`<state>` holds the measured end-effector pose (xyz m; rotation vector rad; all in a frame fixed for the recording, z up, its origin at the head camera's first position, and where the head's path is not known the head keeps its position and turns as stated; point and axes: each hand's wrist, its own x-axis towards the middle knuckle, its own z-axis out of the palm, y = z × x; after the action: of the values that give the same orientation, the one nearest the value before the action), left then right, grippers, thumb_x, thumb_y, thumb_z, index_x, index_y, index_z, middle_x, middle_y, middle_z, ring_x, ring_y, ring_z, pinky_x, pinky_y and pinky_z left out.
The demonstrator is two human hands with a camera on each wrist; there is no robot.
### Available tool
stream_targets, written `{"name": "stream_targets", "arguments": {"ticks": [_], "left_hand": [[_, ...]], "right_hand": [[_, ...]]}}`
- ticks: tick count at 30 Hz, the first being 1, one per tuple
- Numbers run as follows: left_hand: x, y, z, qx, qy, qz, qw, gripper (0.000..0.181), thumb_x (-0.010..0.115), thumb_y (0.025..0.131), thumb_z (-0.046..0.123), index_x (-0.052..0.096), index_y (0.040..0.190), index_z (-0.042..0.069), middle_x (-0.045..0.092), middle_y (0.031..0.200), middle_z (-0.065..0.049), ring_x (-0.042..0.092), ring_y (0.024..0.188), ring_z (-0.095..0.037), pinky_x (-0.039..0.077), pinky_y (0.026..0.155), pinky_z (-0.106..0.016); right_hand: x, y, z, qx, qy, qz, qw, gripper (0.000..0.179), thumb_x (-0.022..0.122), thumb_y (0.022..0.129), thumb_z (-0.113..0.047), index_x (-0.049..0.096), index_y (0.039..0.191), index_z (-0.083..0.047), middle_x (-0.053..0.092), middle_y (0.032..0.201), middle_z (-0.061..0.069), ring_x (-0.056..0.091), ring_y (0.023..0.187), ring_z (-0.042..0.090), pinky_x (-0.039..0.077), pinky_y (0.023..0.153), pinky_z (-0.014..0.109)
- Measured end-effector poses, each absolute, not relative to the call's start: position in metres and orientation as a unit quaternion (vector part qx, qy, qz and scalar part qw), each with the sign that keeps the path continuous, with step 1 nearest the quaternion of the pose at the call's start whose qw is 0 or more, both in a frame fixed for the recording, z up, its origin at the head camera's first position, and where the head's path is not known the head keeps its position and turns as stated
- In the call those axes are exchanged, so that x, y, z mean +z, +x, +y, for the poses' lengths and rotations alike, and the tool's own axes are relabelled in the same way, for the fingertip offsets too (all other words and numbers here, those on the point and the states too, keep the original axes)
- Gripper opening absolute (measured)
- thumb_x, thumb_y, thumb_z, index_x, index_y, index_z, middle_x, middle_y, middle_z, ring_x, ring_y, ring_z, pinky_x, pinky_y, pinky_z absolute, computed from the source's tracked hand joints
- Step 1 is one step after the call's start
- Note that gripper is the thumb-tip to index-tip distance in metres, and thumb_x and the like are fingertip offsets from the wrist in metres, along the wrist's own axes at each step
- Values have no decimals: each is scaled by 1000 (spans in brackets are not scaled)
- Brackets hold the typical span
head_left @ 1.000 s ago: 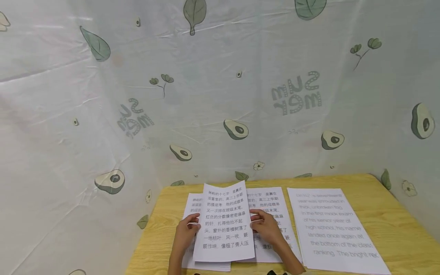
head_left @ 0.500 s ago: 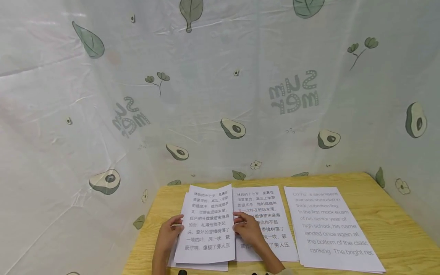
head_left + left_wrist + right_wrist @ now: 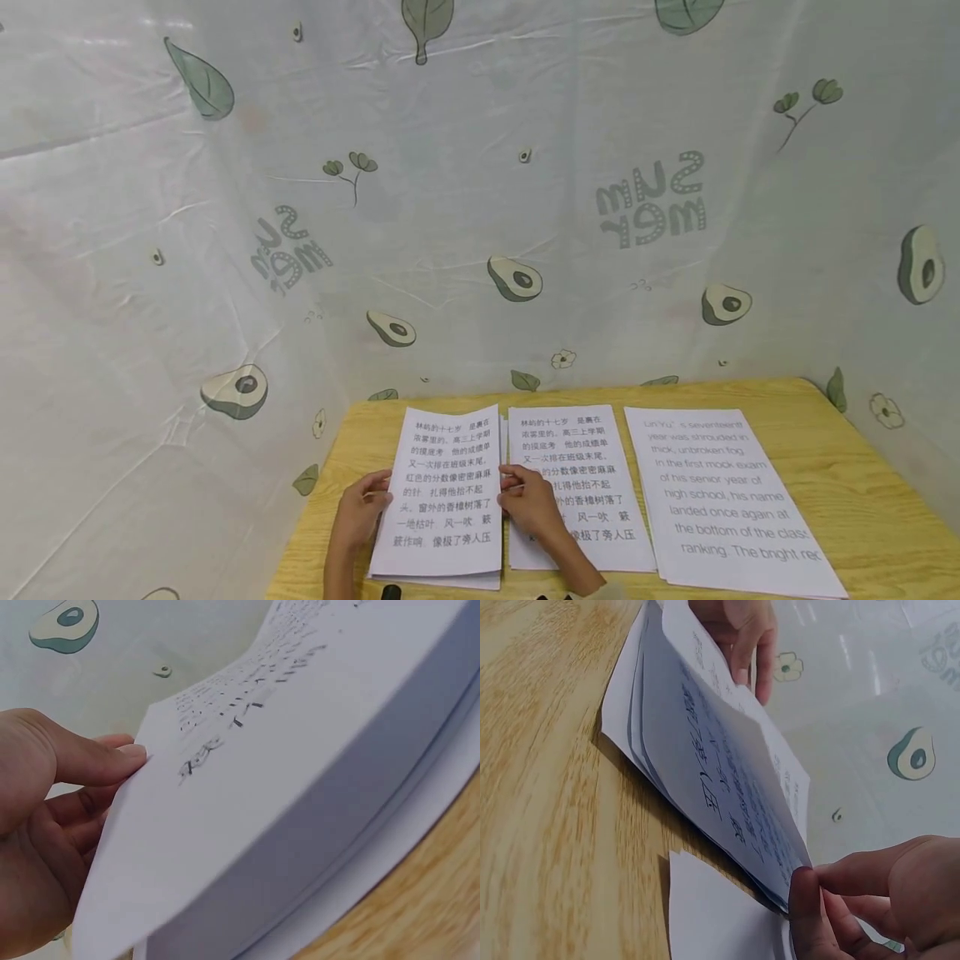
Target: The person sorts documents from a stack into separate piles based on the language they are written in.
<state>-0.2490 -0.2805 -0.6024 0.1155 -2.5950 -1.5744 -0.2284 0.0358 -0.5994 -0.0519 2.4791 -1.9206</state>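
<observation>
A white sheet of paper (image 3: 446, 500) printed with Chinese characters lies over the left paper stack (image 3: 300, 945), bowed slightly upward. My left hand (image 3: 360, 508) pinches its left edge between thumb and fingers; the left wrist view shows the thumb (image 3: 124, 761) on the printed face. On the opposite edge my right hand (image 3: 531, 504) pinches the sheet, thumb and fingertip close together at the margin in the right wrist view. Under the sheet, several more pages (image 3: 634, 712) show at the near edge. My right forearm crosses a middle stack (image 3: 585, 550) of the same Chinese print.
To the right lies a third stack (image 3: 727, 500) printed in large English text, slightly fanned at its edges. All the papers rest on a yellow wood-grain table (image 3: 855, 467). Behind and to the left hangs a pale curtain (image 3: 450, 208) with avocado and leaf prints.
Both hands have carried the sheet leftward and lower, from overlapping the middle stack to lying over the left one. The middle stack's left edge is now uncovered.
</observation>
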Motion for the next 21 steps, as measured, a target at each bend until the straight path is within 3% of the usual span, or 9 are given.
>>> {"name": "stream_targets", "arguments": {"ticks": [13,21], "left_hand": [[-607,-250,-287,-500,51,-863,52,40,68,94,-9,69,133,-7,73,115,-22,71,102,-29,55,77,-23],[-606,-250,-288,-499,54,-863,62,40,67,93,-10,69,132,-9,72,115,-25,71,100,-30,57,76,-26]], "right_hand": [[-599,-236,21,-545,-22,838,-27,48,68,81,6,70,129,7,68,93,7,62,71,9,51,57,20],[-596,-239,14,-530,-16,847,-31,48,68,80,6,71,129,6,69,91,7,61,75,12,50,61,21]]}}
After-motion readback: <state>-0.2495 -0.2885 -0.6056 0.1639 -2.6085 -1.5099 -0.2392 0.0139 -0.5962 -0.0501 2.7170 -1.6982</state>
